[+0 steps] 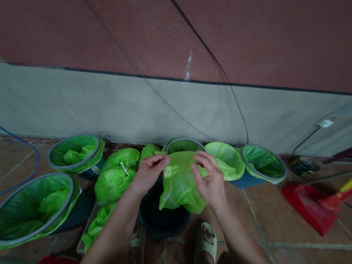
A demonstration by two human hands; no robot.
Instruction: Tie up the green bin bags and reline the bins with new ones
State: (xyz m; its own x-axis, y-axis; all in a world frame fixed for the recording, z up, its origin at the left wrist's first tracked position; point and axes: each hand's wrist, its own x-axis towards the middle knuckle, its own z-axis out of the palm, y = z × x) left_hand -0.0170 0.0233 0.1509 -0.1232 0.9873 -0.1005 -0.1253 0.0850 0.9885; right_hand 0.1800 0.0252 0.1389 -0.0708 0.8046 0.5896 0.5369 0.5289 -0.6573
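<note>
A thin green plastic bag hangs between my hands over a dark bin at my feet. My left hand pinches the bag's upper left edge between thumb and fingers. At the upper right edge, my right hand holds the film with curved fingers, thumb a little apart from them. The bag droops in loose folds and hides part of the dark bin's opening. Whether its mouth is parted cannot be seen.
Green-lined bins stand left, behind left and right. Tied green bags and a tray of green plastic lie left. A red dustpan is right, a blue cable far left. The wall rises behind.
</note>
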